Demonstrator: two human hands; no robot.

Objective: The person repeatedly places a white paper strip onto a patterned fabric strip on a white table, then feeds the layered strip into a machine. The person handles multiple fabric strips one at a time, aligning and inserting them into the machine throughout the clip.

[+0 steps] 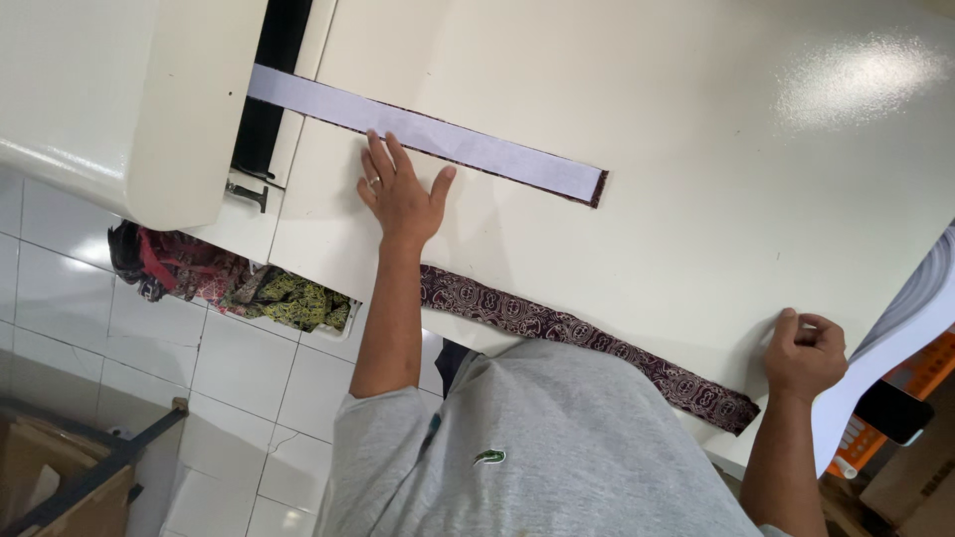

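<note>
My left hand [400, 191] lies flat and spread on the cream table [696, 179], its fingertips touching a long white strip [438, 139] with a dark patterned edge. The strip's far end runs into the dark slot [274, 70] of a cream machine [129, 99] at the left. A second strip, maroon with a printed pattern [557, 323], lies along the table's near edge. My right hand [806, 353] rests on the table close to that strip's right end, fingers curled shut, beside a white sheet [905, 318]. Whether it pinches the sheet is unclear.
A heap of patterned cloth [239, 283] sits under the machine at the left. Below lie white floor tiles [249, 378] and a cardboard box in a dark frame [70, 477]. An orange box [900, 388] and a dark flat object [892, 413] lie at the lower right.
</note>
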